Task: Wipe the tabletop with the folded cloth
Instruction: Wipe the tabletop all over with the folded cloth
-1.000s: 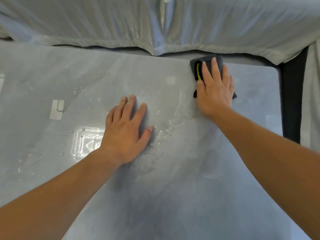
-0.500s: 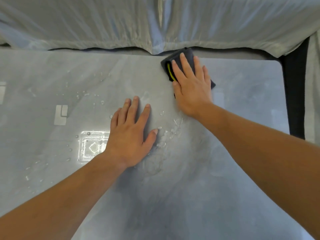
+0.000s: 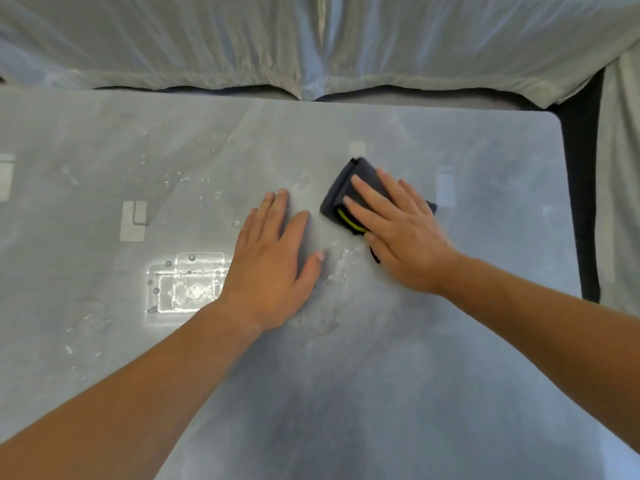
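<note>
Cloth under a flat palm, water beads just beside it.

Head view: the right hand (image 3: 405,230) presses straight, spread fingers on the dark folded cloth (image 3: 349,185), a thick soft pad with a yellow-stitched edge, lying mid-table toward the far side. The left hand (image 3: 273,261) rests palm-down and holds nothing, just left of the cloth on the smooth, glossy grey tabletop (image 3: 381,393). Clear droplets (image 3: 341,265) sit between the two thumbs, with more scattered to the left. The stroke probably works best with even pressure and overlapping passes through those beads, once the left hand is lifted clear.
</note>
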A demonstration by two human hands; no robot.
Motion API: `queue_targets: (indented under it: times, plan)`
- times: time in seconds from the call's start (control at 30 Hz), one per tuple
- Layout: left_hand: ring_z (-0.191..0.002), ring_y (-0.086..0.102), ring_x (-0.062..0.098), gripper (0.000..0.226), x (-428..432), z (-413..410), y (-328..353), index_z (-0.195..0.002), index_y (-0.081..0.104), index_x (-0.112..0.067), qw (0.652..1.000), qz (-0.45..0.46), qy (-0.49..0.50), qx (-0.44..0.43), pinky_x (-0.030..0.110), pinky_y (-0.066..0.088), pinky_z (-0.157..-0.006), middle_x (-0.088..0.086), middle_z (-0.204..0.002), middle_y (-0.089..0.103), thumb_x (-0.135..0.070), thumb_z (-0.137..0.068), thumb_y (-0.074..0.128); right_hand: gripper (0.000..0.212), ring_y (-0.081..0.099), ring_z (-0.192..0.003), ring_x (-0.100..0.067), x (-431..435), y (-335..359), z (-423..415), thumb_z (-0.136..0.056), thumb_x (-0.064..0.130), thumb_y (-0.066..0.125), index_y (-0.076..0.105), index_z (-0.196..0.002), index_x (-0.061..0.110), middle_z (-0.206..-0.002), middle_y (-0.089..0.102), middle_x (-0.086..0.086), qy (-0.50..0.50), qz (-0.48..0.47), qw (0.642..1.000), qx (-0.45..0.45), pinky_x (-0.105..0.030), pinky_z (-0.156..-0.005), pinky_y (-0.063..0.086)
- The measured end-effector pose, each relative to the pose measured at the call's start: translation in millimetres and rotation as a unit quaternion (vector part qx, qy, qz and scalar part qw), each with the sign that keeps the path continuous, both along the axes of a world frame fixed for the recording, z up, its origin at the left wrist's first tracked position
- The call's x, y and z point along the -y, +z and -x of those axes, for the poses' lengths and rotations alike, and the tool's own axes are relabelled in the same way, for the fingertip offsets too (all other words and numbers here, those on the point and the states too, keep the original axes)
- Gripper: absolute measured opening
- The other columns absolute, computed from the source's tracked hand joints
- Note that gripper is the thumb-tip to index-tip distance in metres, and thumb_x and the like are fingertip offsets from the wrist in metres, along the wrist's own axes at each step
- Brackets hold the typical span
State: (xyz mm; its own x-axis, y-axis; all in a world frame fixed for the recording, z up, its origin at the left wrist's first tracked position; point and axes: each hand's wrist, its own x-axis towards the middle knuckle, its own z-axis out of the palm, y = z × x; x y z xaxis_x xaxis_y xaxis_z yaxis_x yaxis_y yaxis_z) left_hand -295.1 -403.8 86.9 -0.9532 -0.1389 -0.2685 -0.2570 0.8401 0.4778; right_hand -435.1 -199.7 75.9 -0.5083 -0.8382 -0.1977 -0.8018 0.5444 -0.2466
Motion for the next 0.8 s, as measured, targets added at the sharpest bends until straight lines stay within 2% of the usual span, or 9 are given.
queue_targets:
  times: [0.07,0.13,0.23,0.3,0.4,0.47,0.67,0.73,0.8]
  plan:
    - [-0.153,-0.008,0.022,0.068,-3,-11,1,-0.153,0.029,-0.017,1.0,0.007,-0.011,-0.006,0.039,-0.004,-0.123,0.011,-0.167,0.001,-0.055,-0.097,0.027,0.055,0.003,-0.156,-0.028,-13,-2,-14,-0.102,0.034,0.031,0.026,-0.158,0.031,-0.168,0.013,0.005,0.05,-0.009,0.999,-0.004,-0.05,-0.124,0.006]
    - [-0.153,-0.01,0.023,0.068,-4,-22,0,-0.155,0.026,-0.018,0.999,0.032,-0.024,-0.003,0.04,-0.005,-0.123,0.011,-0.167,0.0,-0.055,-0.098,0.026,0.055,0.008,-0.155,-0.028,-11,-5,-3,-0.102,0.033,0.033,0.028,-0.157,0.032,-0.167,0.016,0.005,0.031,0.009,0.999,-0.011,-0.052,-0.124,0.01]
    - [-0.152,-0.013,0.025,0.067,-2,-33,-2,-0.155,0.023,-0.02,0.998,0.061,-0.018,0.003,0.041,-0.006,-0.122,0.013,-0.166,-0.002,-0.055,-0.099,0.025,0.057,0.0,-0.156,-0.024,14,-5,-7,-0.101,0.032,0.029,0.021,-0.158,0.036,-0.168,0.009,0.01,-0.152,0.028,0.988,0.006,-0.05,-0.125,0.003]
    - [-0.153,-0.008,0.028,0.067,-1,-38,-2,-0.154,0.026,-0.016,0.998,0.07,-0.008,-0.003,0.042,-0.004,-0.122,0.015,-0.166,0.001,-0.053,-0.098,0.028,0.058,-0.001,-0.155,-0.026,25,-6,-39,-0.101,0.033,0.032,0.023,-0.158,0.033,-0.168,0.01,0.007,-0.211,0.036,0.977,-0.006,-0.05,-0.125,0.001]
    - [-0.153,-0.003,0.03,0.068,1,-52,-1,-0.154,0.027,-0.013,0.997,0.076,-0.008,0.002,0.043,0.0,-0.122,0.016,-0.165,0.006,-0.051,-0.097,0.029,0.055,0.005,-0.155,-0.03,11,-6,-95,-0.103,0.036,0.035,0.031,-0.157,0.028,-0.168,0.016,0.003,-0.108,0.033,0.994,-0.011,-0.053,-0.124,0.007]
    - [-0.153,-0.001,0.03,0.067,3,-62,-2,-0.154,0.026,-0.012,0.996,0.083,-0.02,0.006,0.043,0.001,-0.123,0.016,-0.165,0.007,-0.05,-0.098,0.029,0.054,0.008,-0.155,-0.029,0,-5,-94,-0.103,0.036,0.036,0.032,-0.156,0.028,-0.167,0.018,0.003,-0.067,0.022,0.997,-0.009,-0.052,-0.124,0.009]
    - [-0.153,0.002,0.03,0.067,11,-71,-5,-0.155,0.026,-0.012,0.995,0.086,-0.045,-0.005,0.045,0.005,-0.123,0.016,-0.165,0.01,-0.049,-0.098,0.027,0.055,-0.002,-0.155,-0.026,45,-4,-50,-0.105,0.034,0.031,0.019,-0.159,0.033,-0.169,0.006,0.006,-0.307,0.028,0.951,-0.009,-0.047,-0.125,-0.001]
    - [-0.153,0.004,0.03,0.068,12,-71,-3,-0.154,0.027,-0.011,0.996,0.074,-0.041,-0.006,0.045,0.006,-0.123,0.016,-0.165,0.011,-0.049,-0.098,0.027,0.056,0.003,-0.155,-0.03,44,-6,-86,-0.104,0.034,0.035,0.023,-0.158,0.03,-0.169,0.01,0.003,-0.26,0.027,0.965,-0.027,-0.05,-0.125,0.004]
    - [-0.153,0.004,0.029,0.068,10,-75,0,-0.154,0.027,-0.011,0.997,0.064,-0.037,-0.007,0.044,0.006,-0.123,0.015,-0.165,0.011,-0.048,-0.097,0.027,0.055,0.006,-0.155,-0.031,24,-4,-130,-0.103,0.035,0.037,0.029,-0.157,0.028,-0.168,0.015,0.002,-0.155,0.019,0.988,-0.02,-0.052,-0.124,0.009]
